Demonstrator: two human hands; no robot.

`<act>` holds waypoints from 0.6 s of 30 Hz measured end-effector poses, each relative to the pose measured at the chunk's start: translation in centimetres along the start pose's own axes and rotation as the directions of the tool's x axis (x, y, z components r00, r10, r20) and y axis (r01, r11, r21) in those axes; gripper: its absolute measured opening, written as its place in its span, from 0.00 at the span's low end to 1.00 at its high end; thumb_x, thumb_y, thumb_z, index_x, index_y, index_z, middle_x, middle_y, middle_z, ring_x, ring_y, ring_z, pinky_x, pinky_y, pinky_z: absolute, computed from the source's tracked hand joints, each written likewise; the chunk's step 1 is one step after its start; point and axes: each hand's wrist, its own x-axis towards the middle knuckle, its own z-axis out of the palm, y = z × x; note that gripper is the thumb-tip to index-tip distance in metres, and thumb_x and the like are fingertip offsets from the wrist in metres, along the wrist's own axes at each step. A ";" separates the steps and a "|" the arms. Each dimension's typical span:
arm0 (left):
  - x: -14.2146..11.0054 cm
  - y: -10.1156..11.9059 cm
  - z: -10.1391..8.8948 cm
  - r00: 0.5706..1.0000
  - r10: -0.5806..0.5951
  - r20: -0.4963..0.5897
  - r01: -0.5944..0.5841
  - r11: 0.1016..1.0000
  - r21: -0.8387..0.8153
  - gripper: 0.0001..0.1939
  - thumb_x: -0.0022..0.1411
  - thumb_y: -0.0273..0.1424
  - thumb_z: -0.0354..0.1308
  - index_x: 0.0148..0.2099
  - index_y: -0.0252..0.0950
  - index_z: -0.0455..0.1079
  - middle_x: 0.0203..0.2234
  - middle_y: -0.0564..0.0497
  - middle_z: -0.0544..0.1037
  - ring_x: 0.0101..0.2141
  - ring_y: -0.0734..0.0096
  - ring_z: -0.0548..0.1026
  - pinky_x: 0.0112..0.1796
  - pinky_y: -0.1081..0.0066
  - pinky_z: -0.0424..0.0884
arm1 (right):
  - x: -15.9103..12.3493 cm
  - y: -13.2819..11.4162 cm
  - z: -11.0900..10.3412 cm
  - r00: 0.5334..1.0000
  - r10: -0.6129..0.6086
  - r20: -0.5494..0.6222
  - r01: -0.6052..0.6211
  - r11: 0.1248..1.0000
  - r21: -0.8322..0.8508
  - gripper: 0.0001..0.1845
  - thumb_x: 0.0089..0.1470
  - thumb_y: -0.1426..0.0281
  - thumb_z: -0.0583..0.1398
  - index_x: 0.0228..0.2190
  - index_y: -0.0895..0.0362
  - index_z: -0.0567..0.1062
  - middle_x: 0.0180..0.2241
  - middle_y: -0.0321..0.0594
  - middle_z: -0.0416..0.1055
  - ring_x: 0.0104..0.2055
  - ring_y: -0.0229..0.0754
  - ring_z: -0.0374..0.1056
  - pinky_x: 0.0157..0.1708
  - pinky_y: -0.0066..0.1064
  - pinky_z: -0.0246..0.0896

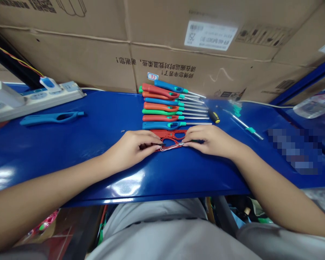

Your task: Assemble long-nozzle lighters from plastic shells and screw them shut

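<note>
Halves of a red lighter casing (pixel 166 134), with finger-loop openings, lie on the blue table between my hands. My left hand (pixel 135 146) is closed in a pinch on a small black part over the casing's left side. At the right side, my right hand (pixel 209 141) pinches a small silver part at the end of thin white wires (pixel 169 147), which run across the casing. Its exact kind is too small to tell. Beyond the casing lies a row of assembled long-neck lighters (pixel 162 125) in blue, red, orange and green, their metal tubes pointing right.
A blue lighter casing (pixel 51 118) lies left, near a white power strip (pixel 38 97). Tiny screws (pixel 122 131) sit by my left hand. A yellow-black screwdriver (pixel 214 116), a loose metal tube (pixel 245 124) and green pieces (pixel 236 107) are right. Cardboard boxes (pixel 97 61) stand behind.
</note>
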 end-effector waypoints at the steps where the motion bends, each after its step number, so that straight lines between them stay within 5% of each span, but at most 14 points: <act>1: 0.0 0.0 0.0 1.000 -0.006 0.005 0.006 1.000 -0.007 0.10 0.69 0.31 0.59 0.47 0.38 0.80 0.44 0.48 0.83 0.43 0.66 0.81 0.44 0.69 0.77 | 0.0 0.0 0.0 1.000 0.004 0.010 -0.005 1.000 0.008 0.12 0.65 0.66 0.59 0.39 0.57 0.82 0.39 0.45 0.80 0.41 0.45 0.75 0.42 0.35 0.69; 8: 0.2 0.2 -0.1 0.998 -0.058 0.025 0.059 0.998 -0.035 0.11 0.68 0.35 0.60 0.47 0.38 0.80 0.41 0.48 0.84 0.38 0.67 0.81 0.37 0.71 0.76 | -0.1 -0.4 0.1 0.999 -0.031 0.027 0.032 0.998 -0.056 0.11 0.65 0.69 0.59 0.37 0.56 0.82 0.37 0.44 0.79 0.41 0.45 0.73 0.41 0.35 0.66; 15: 0.3 0.1 -0.1 0.998 -0.052 0.025 0.053 0.998 -0.024 0.10 0.68 0.35 0.59 0.45 0.38 0.81 0.39 0.48 0.84 0.37 0.67 0.81 0.40 0.69 0.77 | -0.1 -2.6 0.2 0.991 -0.084 0.106 0.120 0.910 -0.398 0.18 0.67 0.71 0.53 0.32 0.58 0.81 0.32 0.46 0.75 0.37 0.45 0.68 0.33 0.35 0.58; 18: 0.2 0.2 -0.1 0.999 -0.050 0.018 0.051 0.998 -0.026 0.10 0.68 0.34 0.60 0.45 0.38 0.81 0.38 0.48 0.84 0.36 0.68 0.81 0.39 0.71 0.77 | -0.2 -2.6 0.4 0.992 -0.072 0.105 0.106 0.922 -0.374 0.15 0.67 0.68 0.54 0.37 0.58 0.81 0.37 0.46 0.78 0.40 0.45 0.71 0.36 0.35 0.61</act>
